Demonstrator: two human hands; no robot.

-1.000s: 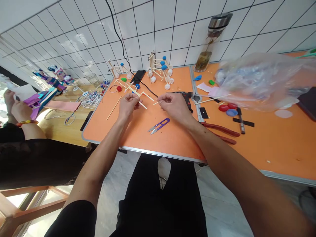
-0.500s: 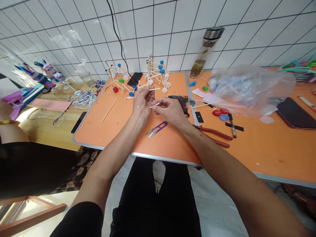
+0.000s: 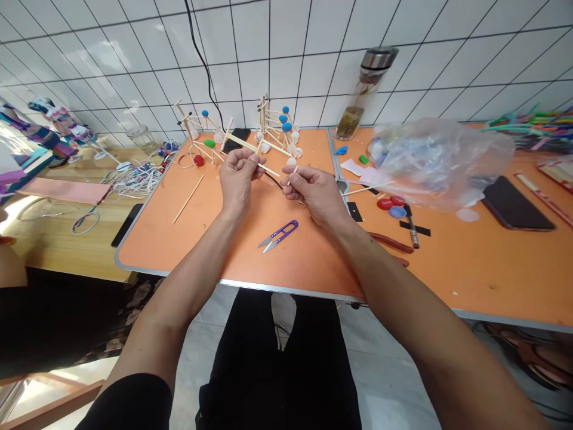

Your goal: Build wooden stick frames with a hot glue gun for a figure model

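My left hand (image 3: 239,179) is closed in a pinch on a small frame of pale wooden sticks (image 3: 242,145), one end of which points toward my other hand. Close by on the right, my right hand (image 3: 313,190) grips a short wooden stick (image 3: 295,171) between thumb and fingers. The two hands are slightly apart above the orange table (image 3: 224,251). Purple thread snips (image 3: 281,234) lie below them with blades spread. A loose stick (image 3: 188,199) rests to the left. Behind stand stick models with balls, one with blue balls (image 3: 286,127).
Red-handled pliers (image 3: 391,242) lie partly under my right forearm. Farther right are a pen (image 3: 412,227), red and blue clay pieces (image 3: 397,211), a plastic bag (image 3: 443,161) and a phone (image 3: 514,203). A glass bottle (image 3: 351,119) stands by the tiled wall. Another person sits at left.
My hands have moved apart, the left one turning so the stick frame shows more. The short stick in my right hand is now tilted more upright and raised. The view has shifted slightly.
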